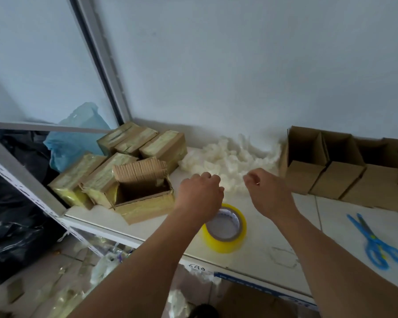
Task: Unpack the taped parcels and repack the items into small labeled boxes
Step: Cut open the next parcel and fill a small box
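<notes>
Head cam: both hands, left hand (pixel 199 191) and right hand (pixel 265 188), hover with fingers curled, holding nothing I can see. Opened taped brown cardboard parcel (pixel 143 191) sits just left; white stuffing pile (pixel 230 157) beyond them; empty small brown cardboard boxes (pixel 331 166) right.

We see two bare forearms coming up from the bottom edge, no sleeves, no watch or bracelet on either wrist. Left hand (pixel 199 193) — bare, no glove, no ring that we can make out on it. Right hand (pixel 268 191) — also bare, no glove; we note one small glinting spot on a finger near the knuckles, possibly a thin ring, too small to tell. Nails are hidden from us on both hands
</notes>
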